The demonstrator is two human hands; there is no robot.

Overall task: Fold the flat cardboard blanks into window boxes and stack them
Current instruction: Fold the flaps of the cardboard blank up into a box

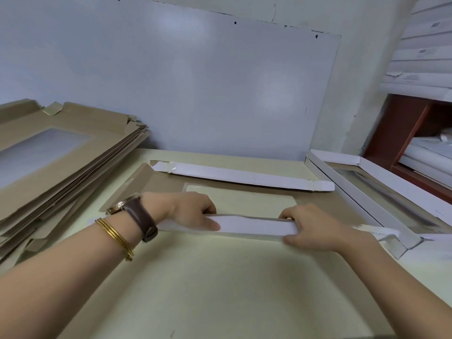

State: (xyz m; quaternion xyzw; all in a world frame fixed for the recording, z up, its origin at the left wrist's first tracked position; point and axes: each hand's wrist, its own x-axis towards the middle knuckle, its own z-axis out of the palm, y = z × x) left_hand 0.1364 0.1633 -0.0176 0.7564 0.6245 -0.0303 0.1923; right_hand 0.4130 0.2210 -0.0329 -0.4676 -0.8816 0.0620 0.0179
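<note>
**Both hands pinch the near flap of one blank on the table**

Two hands work one cardboard blank (168, 184). The left hand (193, 211) is closed on the near flap (254, 227), thumb on the white inner face and fingers curled behind it. The right hand (310, 225) grips the same flap further right, thumb low at the near edge and fingers over the top. Between them the flap stands folded up from the table, white side toward the camera. Both forearms reach forward from the lower corners and converge on the flap; the left wrist carries one brown-strapped watch (138, 214) and thin gold bangles (115, 237), whose number is hard to tell.

The blank lies flat, brown side up, in the middle of the pale table (208, 289), with one clear window (242, 200) in its centre and its far flap (244, 176) also turned up, showing white. To the left a leaning stack of flat blanks (61, 152) rests against the wall, too many to count. To the right one folded window box (381, 194) sits on the table, just beside the blank's right end
</note>
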